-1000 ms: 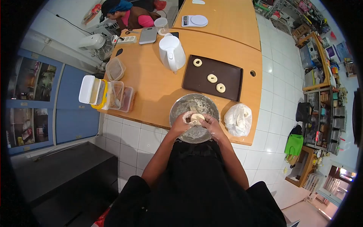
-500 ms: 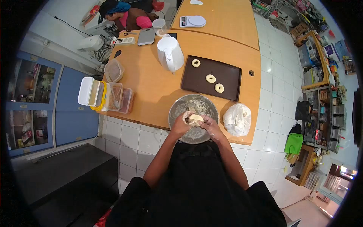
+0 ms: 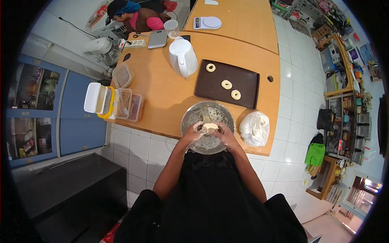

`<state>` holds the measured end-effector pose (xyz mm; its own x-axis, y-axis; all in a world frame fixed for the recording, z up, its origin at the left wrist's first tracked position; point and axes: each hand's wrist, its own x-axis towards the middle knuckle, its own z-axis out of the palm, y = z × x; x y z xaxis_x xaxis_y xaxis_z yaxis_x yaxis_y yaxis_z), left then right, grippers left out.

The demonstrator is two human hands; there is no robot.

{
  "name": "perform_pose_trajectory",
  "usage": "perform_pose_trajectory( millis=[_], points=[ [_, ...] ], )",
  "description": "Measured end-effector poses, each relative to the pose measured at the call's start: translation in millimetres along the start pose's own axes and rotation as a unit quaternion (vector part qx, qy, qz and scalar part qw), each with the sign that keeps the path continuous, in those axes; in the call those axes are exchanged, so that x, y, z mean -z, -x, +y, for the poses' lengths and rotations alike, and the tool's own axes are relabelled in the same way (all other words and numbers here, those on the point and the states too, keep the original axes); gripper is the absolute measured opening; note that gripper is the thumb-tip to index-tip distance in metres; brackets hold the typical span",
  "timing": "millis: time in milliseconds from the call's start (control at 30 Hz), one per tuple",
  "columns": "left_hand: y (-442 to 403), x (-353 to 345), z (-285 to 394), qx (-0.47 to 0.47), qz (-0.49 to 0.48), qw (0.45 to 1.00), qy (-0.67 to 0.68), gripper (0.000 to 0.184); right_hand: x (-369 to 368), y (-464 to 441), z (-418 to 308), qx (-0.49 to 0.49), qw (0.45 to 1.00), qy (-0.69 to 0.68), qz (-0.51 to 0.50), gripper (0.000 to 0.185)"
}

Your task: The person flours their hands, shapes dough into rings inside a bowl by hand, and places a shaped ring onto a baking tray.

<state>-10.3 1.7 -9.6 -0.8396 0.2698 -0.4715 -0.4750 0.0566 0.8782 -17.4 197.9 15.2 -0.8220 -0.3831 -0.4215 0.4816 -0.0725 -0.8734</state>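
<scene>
A pale piece of dough [image 3: 210, 126] is gripped between my two hands above a metal mixing bowl [image 3: 190, 115], whose inside is smeared with flour and dough. My left hand [image 3: 195, 133] closes on the dough from the left, its fingers dusted white. From the right, my right hand [image 3: 223, 133] presses on the same piece, thumb and fingers around its edge. Beyond the bowl lies a dark baking tray [image 3: 243, 75] bearing three ring-shaped doughs, one of them a dough ring [image 3: 226, 84] near the middle.
Right of the bowl sits a white plastic bag [image 3: 254, 128]. A white electric kettle [image 3: 183, 56] stands behind, with a grey scale [image 3: 157, 39] and a white scale [image 3: 207, 23] farther back. Plastic containers [image 3: 129, 105] line the left edge. Another person [image 3: 139, 18] is at the far left.
My fingers have shifted around the dough, the left hand opening out slightly from its curl. The dough stays over the bowl, and the view has moved a touch.
</scene>
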Motion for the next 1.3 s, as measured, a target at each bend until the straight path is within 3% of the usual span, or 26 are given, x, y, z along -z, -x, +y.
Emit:
perform_pose_trajectory(
  millis=[233,400,633,833,1100,1200,1300],
  points=[
    [0,-3,6,-0.009,0.015,0.994,0.108,0.041,6,-5,0,0.010,0.999,0.044,0.014,0.033],
    [5,-5,17,0.018,0.032,0.995,0.090,0.040,6,-2,-1,-0.042,0.998,-0.055,0.011,0.038],
    [4,-6,8,-0.045,0.010,0.995,0.083,0.040,8,-3,5,-0.095,0.965,-0.238,-0.054,0.049],
    [10,-7,14,-0.040,-0.006,0.995,0.088,0.040,3,-6,7,-0.106,0.986,-0.122,-0.031,0.043],
    [14,-11,21,-0.030,0.010,0.998,0.061,0.040,2,-3,3,-0.005,0.998,0.069,0.012,0.033],
    [8,-11,12,-0.109,-0.011,0.993,0.042,0.040,-2,-3,3,0.010,0.992,0.111,0.052,0.030],
    [10,-15,12,-0.109,-0.011,0.991,0.079,0.040,-5,-2,3,0.017,0.986,0.145,0.086,0.028]
  ],
)
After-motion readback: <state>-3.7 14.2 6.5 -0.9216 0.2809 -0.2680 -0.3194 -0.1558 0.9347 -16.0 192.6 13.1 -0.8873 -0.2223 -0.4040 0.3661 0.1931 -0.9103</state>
